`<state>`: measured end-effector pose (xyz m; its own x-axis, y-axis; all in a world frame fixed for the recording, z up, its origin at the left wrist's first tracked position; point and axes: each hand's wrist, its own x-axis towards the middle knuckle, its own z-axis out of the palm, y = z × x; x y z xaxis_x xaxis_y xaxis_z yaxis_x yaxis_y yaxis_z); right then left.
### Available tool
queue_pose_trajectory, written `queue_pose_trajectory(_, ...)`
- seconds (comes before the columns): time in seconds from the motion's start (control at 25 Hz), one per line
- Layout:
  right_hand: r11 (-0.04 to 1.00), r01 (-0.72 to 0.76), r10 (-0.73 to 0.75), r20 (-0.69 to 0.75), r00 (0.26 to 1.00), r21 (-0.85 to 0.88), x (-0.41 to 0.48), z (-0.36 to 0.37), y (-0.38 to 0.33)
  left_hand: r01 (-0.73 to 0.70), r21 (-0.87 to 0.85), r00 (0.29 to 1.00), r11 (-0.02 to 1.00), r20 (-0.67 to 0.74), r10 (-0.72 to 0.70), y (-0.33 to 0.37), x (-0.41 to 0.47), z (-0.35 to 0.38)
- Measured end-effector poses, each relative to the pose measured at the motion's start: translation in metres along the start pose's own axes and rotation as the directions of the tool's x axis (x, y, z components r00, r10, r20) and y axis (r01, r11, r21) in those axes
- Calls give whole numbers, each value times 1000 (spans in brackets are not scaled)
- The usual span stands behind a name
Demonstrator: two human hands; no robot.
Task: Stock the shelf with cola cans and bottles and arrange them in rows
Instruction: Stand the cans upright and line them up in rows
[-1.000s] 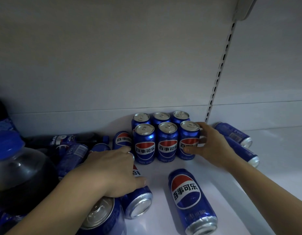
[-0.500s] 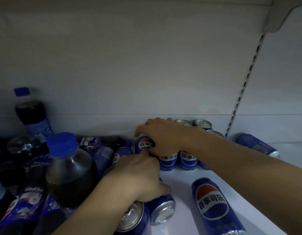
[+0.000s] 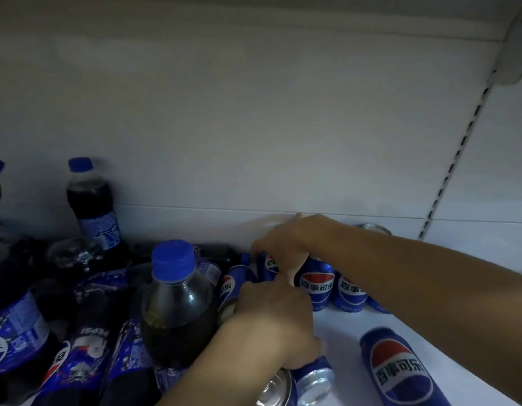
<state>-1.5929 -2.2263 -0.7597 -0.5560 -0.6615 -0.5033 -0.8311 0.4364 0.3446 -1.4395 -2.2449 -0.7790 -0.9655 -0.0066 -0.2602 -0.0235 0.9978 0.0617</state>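
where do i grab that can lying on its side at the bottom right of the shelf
Take the lying can round its middle, across the logo, coming down from above with thumb and fingers on its two long sides. It lies flat on the shelf with bare surface beside it, and its round body would probably roll if pushed from one side only.

Bottles [image 3: 177, 306] left; upright cans [image 3: 317, 284] right, at back.

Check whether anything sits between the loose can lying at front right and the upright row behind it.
Nothing on the shelf: bare white surface separates the lying can from the upright row. The right forearm crosses above the row's right end, with the right hand gripping the leftmost can.
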Motion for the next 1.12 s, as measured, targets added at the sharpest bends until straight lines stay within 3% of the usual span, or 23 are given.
queue_pose_trajectory(0.12,998,32,-26,-111,994,56,-6,-1,6,10,-3,1000,1000,-9,-10,0,-1,-1)
queue_pose_trajectory(0.28,952,127,-13,-376,926,280,-44,-18,29,42,-62,999,997,-25,-44,3,-4,-6)
queue_pose_trajectory(0.36,919,160,39,-488,872,360,-71,-23,43,28,-98,993,995,-114,-39,2,-5,-8)
queue_pose_trajectory(0.44,915,172,87,-595,799,365,-98,-19,55,23,-282,962,959,-256,-98,0,-6,-13)
queue_pose_trajectory(0.56,928,174,127,-720,682,328,-133,-10,66,-101,-681,894,725,-382,-234,2,-8,-21)
queue_pose_trajectory(0.68,946,200,88,-793,603,256,-152,-4,62,-311,-937,923,160,-338,-186,11,-9,-31)
queue_pose_trajectory(0.76,957,224,24,-819,573,184,-155,-2,55,-320,-924,945,-211,-294,-143,18,-8,-37)
queue_pose_trajectory(0.8,954,243,7,-821,571,177,-157,-3,54,-317,-889,947,-329,-277,-164,18,-6,-37)
queue_pose_trajectory(0.88,910,317,20,-791,611,269,-161,-11,57,-339,-844,940,-416,-290,-179,14,-4,-34)
queue_pose_trajectory(1.0,716,466,5,-671,741,520,-160,-29,70,-335,-845,942,-417,-310,-129,7,-5,-28)
queue_pose_trajectory(1.12,647,485,-28,-618,786,588,-151,-39,83,-323,-852,946,-411,-294,-134,9,-7,-26)
